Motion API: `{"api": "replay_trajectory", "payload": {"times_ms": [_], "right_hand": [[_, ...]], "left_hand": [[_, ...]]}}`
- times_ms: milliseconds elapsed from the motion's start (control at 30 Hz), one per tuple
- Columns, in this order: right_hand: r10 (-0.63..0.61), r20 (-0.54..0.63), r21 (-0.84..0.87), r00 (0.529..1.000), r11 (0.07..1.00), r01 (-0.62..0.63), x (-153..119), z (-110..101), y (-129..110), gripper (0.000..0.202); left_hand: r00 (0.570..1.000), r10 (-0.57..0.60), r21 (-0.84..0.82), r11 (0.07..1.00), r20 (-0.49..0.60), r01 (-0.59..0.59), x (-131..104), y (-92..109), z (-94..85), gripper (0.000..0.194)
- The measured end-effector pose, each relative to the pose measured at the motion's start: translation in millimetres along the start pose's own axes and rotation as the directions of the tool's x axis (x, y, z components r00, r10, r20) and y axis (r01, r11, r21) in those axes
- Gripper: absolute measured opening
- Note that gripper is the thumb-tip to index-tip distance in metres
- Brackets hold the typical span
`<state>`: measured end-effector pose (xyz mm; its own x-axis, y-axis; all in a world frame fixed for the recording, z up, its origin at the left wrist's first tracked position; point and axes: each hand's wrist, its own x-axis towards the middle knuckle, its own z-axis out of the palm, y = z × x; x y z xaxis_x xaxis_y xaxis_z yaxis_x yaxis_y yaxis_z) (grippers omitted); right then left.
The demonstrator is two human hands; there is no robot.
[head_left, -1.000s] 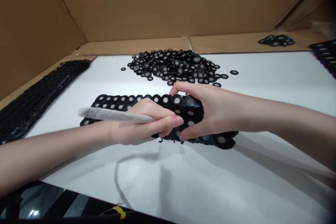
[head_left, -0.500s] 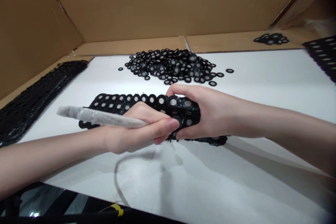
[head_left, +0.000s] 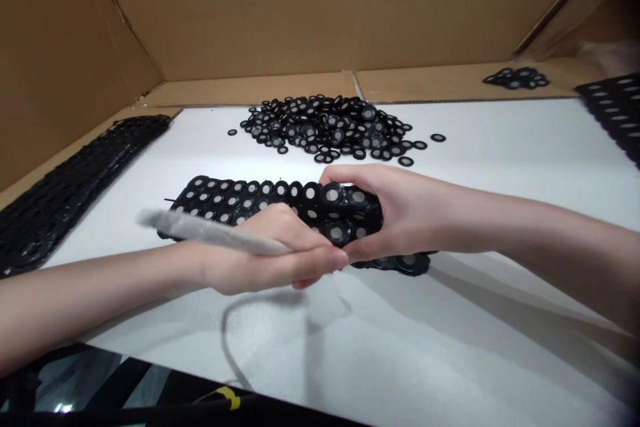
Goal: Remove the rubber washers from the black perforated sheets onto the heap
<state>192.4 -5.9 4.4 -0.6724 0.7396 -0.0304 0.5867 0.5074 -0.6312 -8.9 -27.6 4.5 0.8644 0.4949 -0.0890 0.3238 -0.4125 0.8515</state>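
Note:
A black rubber sheet (head_left: pixel 235 199) of joined rings with pale centres lies on the white table (head_left: pixel 500 167). My right hand (head_left: pixel 400 213) grips its right end, thumb underneath and fingers curled over the top. My left hand (head_left: pixel 270 253) is closed around a grey-white wrapped stick tool (head_left: pixel 200 230). The tool's tip is hidden under my fingers, right at the sheet's near edge beside my right thumb.
A heap of loose black rings (head_left: pixel 330 125) lies behind the sheet. Spent black strips (head_left: pixel 65 187) are stacked along the left. A small ring pile (head_left: pixel 517 77) and another black sheet (head_left: pixel 617 107) sit at the far right. Cardboard walls (head_left: pixel 310 7) enclose the back and sides.
My left hand has shifted slightly toward me along the sheet's near edge, and the stick's free end swung right. My right hand keeps its grip on the sheet.

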Motion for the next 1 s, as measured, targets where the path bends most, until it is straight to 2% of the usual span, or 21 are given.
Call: {"api": "replay_trajectory", "payload": {"times_ms": [100,200,233,300,400,533,667,867,1000], "right_hand": [[0.003,0.01,-0.053,1.0,0.999,-0.002,0,-5,6,0.053],[0.009,0.011,-0.129,1.0,0.992,-0.008,1,-15,15,0.061],[0.004,0.009,-0.142,1.0,0.99,-0.003,2,-17,18,0.059],[-0.002,-0.017,-0.14,1.0,0.99,0.0,5,-18,21,0.043],[0.016,-0.165,-0.122,0.986,0.992,-0.037,13,-9,20,0.017],[-0.011,-0.285,-0.083,0.959,0.996,-0.014,19,8,19,0.004],[-0.01,-0.292,-0.058,0.956,0.998,-0.008,20,13,20,0.005],[-0.004,-0.302,-0.077,0.953,0.997,-0.02,20,13,17,0.009],[-0.008,-0.3,-0.081,0.954,0.997,-0.017,21,15,17,0.011]], "left_hand": [[0.992,-0.086,-0.103,0.992,-0.096,0.076,1,-1,-8.1,0.05],[0.954,-0.086,-0.044,0.996,-0.288,0.077,7,-8,-21.1,0.051],[0.936,-0.062,-0.002,0.998,-0.346,0.066,10,-12,-25.0,0.05],[0.915,-0.018,0.072,0.996,-0.404,0.052,15,-21,-30.3,0.05],[0.917,0.011,0.117,0.992,-0.399,0.039,20,-30,-32.5,0.049],[0.933,0.025,0.164,0.986,-0.359,0.037,21,-33,-32.1,0.048],[0.949,0.041,0.188,0.982,-0.312,0.02,21,-31,-31.8,0.047],[0.955,-0.04,0.247,0.962,-0.295,0.117,23,-24,-28.3,0.045],[0.963,-0.043,0.255,0.96,-0.266,0.113,25,-22,-27.5,0.046]]}}
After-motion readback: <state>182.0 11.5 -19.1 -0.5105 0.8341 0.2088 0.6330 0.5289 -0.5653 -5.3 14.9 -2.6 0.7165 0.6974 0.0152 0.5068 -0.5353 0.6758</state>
